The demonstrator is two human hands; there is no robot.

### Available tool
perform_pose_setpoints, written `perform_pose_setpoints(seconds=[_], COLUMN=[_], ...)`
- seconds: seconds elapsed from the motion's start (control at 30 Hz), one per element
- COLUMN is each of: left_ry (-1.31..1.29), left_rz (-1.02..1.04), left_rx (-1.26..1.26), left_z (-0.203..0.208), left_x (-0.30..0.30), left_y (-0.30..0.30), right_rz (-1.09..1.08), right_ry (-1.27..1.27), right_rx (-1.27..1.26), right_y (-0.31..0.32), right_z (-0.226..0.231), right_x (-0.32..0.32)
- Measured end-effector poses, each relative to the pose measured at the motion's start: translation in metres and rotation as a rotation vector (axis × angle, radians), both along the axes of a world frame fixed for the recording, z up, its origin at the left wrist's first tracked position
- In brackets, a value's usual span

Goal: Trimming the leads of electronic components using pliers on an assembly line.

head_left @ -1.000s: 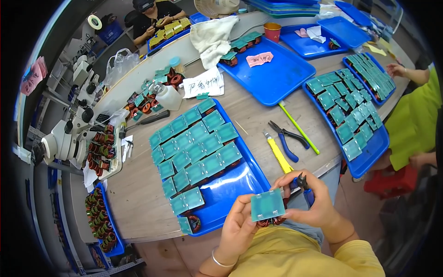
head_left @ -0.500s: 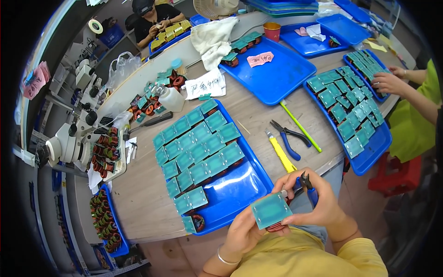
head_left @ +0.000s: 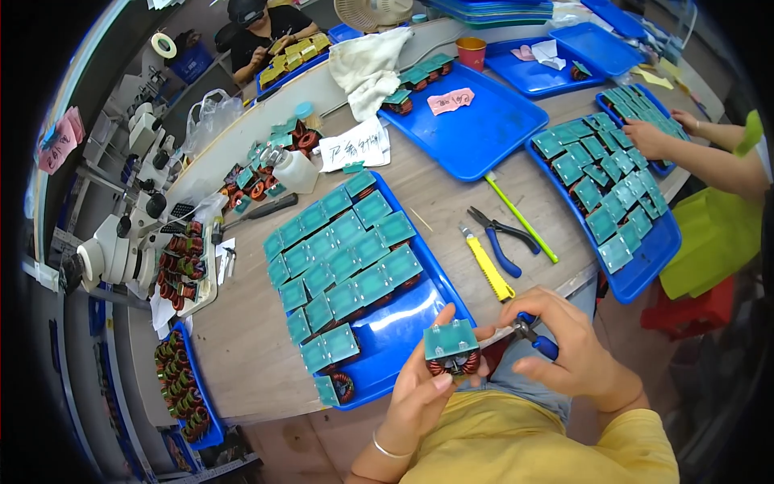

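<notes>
The left hand (head_left: 423, 391) now holds the green board (head_left: 451, 339) higher, close before the chest; the right hand (head_left: 568, 351) grips blue-handled pliers (head_left: 532, 335) just beside it, ready for trimming, I think.

A long wooden bench (head_left: 451, 202) carries the work. Just left of the left grip, a blue tray (head_left: 403, 323) of green boards lies on it. Just beyond the right grip lie a yellow utility knife (head_left: 487, 264), blue-handled pliers (head_left: 501, 237) and a thin green rod (head_left: 520, 218). Farther off rest another blue tray (head_left: 476, 133), a white cloth (head_left: 367, 68), a paper note (head_left: 355, 147) and a white bottle (head_left: 294, 171).
</notes>
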State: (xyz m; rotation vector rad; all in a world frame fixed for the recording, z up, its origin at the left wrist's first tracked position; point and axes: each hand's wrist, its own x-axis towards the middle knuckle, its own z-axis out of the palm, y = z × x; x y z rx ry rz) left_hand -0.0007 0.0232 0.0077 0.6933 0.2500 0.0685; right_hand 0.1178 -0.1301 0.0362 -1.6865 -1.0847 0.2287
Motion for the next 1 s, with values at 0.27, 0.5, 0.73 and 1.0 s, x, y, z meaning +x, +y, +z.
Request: perform_pose_setpoints(seconds=[0.27, 0.5, 0.73, 1.0], left_ry=[0.062, -0.11, -0.166, -0.185], left_rz=[0.09, 0.069, 0.102, 0.077], left_rx=[0.469, 0.827, 0.918, 1.081], left_z=[0.002, 0.004, 0.007, 0.013], left_x=[0.004, 0.002, 0.0, 0.001], left_y=[-0.002, 0.005, 0.003, 0.001], right_rz=[0.115, 0.126, 0.145, 0.157], right_ry=[-0.442, -0.506, -0.542, -0.572], right_rx=[-0.325, -0.398, -0.431, -0.441], right_y=[-0.01, -0.014, -0.021, -0.024], right_z=[0.01, 0.024, 0.028, 0.032], right_x=[0.003, -0.003, -0.004, -0.005])
